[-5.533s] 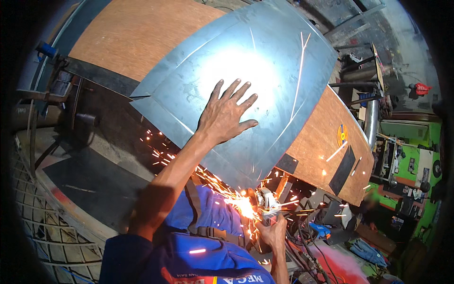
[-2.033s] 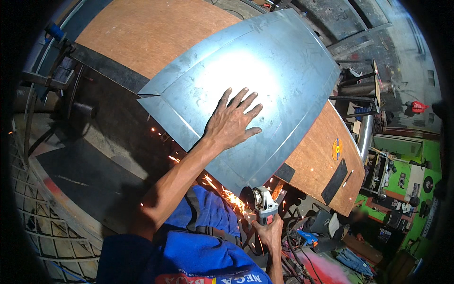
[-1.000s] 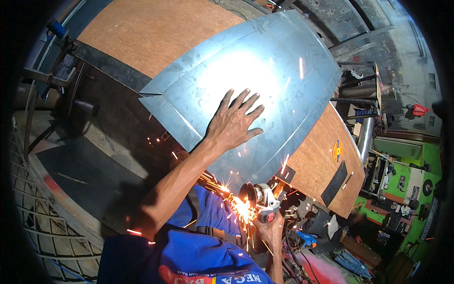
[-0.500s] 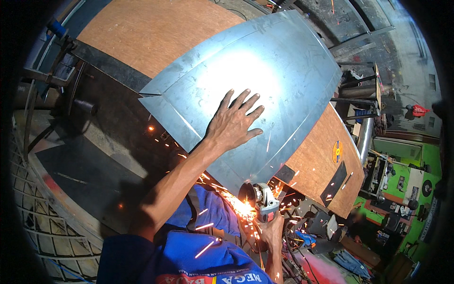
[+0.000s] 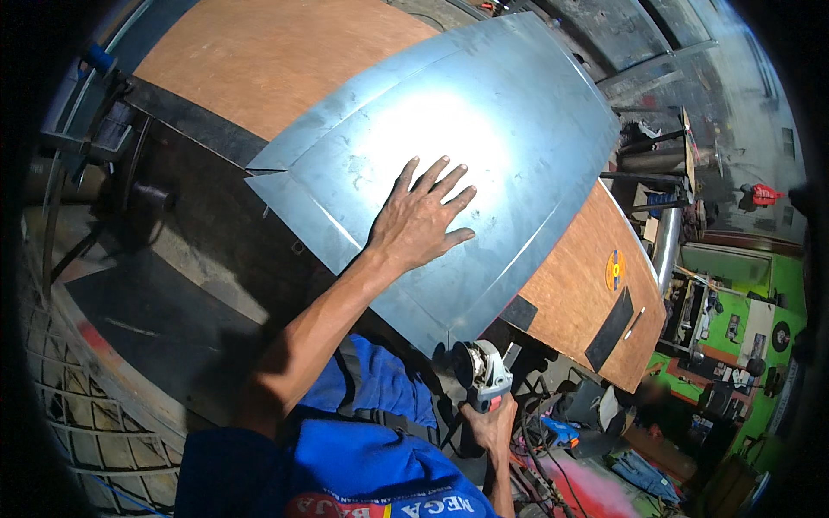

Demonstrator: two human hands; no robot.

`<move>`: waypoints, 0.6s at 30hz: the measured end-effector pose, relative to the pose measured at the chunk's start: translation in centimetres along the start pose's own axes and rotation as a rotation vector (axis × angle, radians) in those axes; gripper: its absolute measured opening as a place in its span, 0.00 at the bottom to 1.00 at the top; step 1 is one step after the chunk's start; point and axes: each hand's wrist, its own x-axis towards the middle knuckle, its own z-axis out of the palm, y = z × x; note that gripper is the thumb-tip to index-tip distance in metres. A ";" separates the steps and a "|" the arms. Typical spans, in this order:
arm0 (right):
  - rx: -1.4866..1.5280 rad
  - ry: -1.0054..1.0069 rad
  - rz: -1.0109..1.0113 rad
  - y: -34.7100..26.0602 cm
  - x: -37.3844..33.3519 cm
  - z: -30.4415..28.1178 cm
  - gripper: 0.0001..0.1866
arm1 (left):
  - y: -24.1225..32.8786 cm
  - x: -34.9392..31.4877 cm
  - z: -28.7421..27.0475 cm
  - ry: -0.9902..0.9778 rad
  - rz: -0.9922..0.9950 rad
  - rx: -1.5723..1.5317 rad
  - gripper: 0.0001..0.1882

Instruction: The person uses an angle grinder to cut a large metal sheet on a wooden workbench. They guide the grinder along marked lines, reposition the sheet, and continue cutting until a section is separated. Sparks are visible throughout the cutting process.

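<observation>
A large grey metal sheet (image 5: 535, 147) lies across the wooden board, with bright glare at its middle. Flat on its surface rests my left hand (image 5: 423, 216), fingers spread. My right hand (image 5: 490, 421) is wrapped round the body of an angle grinder (image 5: 485, 373) at the sheet's near corner. The grinder's disc sits beside the sheet's near edge, where a short slit shows; whether they touch I cannot tell. At the sheet's left corner is another narrow notch.
Plywood (image 5: 285, 52) shows beyond and to the right of the sheet. On the right part lie a yellow disc (image 5: 615, 270), a black strip (image 5: 610, 332) and a thin white stick (image 5: 635, 324). Cables (image 5: 540, 457) and clutter fill the lower right. A dark plate (image 5: 147, 319) lies at left.
The stream of sparks from the grinder has stopped. The grinder has shifted slightly and its disc now stands at the sheet's edge. My left hand stays on the sheet.
</observation>
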 end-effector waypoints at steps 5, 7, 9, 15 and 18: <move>0.067 0.081 0.006 3.0 -1.8 1.5 0.33 | 0.1 -0.1 -0.2 -0.018 0.003 0.026 0.36; 0.137 0.086 0.006 3.4 -2.1 2.0 0.33 | 0.1 -0.1 -0.4 -0.061 -0.004 0.056 0.40; 0.117 0.123 -0.003 3.5 -2.6 2.2 0.32 | 0.2 -0.1 -0.5 -0.060 -0.009 0.065 0.41; 0.241 0.001 0.021 2.9 -3.2 2.2 0.31 | 0.3 0.0 -0.2 -0.084 -0.002 0.086 0.50; 0.235 -0.001 0.054 2.7 -3.6 2.4 0.31 | 0.1 0.0 0.0 -0.080 0.019 0.132 0.52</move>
